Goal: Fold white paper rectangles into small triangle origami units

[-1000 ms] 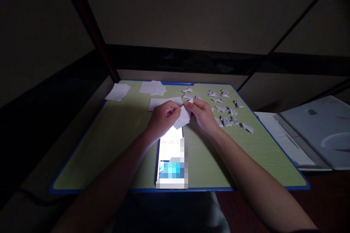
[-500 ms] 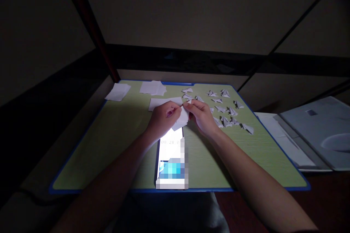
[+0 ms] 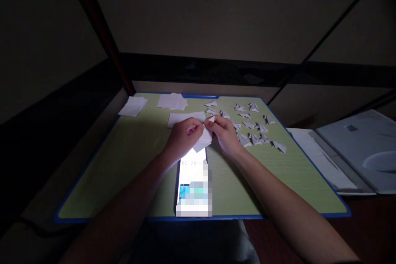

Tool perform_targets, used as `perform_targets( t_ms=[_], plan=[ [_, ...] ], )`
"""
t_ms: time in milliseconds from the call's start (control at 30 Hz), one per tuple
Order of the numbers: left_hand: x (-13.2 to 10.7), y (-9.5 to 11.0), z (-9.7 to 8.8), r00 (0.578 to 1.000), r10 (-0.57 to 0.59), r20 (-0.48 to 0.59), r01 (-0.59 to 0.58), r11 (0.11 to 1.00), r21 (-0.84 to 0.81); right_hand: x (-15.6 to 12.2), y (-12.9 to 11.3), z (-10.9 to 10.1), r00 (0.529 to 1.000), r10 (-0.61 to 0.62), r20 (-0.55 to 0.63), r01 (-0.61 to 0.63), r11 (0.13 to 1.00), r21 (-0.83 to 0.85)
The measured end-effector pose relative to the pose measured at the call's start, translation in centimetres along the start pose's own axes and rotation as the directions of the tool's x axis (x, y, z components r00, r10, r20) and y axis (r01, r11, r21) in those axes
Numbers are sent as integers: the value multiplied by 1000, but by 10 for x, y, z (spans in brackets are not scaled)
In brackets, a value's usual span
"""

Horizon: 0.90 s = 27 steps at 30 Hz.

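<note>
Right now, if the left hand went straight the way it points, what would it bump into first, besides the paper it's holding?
Most likely the right hand, just ahead of the left hand at the folded paper both hold. They look very close, though depth is unclear from one view.

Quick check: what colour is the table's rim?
Blue: the rim runs around a green tabletop, best seen in the head view.
</note>
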<state>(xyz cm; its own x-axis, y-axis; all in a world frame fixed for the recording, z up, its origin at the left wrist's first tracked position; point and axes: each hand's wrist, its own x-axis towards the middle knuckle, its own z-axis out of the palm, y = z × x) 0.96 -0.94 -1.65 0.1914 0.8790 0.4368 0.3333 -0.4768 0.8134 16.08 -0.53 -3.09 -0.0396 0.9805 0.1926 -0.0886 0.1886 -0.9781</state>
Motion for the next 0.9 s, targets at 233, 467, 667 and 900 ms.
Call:
perform_targets(
  t_ms=[233, 467, 667, 900],
  plan=[
    [0, -2, 1, 1000, 8, -6, -8, 1000, 15, -1, 1, 1, 1000, 7, -17, -7, 1000, -5],
    [0, 1, 0, 1000, 10, -10, -10, 1000, 28, -2, -2, 2, 999, -32, -28, 31, 999, -27],
    [0, 1, 0, 1000, 2, -6, -2, 1000, 17, -2, -4, 3, 998, -56, -40, 54, 998, -30],
    [0, 2, 0, 1000, -11, -18, 12, 1000, 13, -1, -9, 1, 997, -46, -61, 45, 999, -11]
  ],
)
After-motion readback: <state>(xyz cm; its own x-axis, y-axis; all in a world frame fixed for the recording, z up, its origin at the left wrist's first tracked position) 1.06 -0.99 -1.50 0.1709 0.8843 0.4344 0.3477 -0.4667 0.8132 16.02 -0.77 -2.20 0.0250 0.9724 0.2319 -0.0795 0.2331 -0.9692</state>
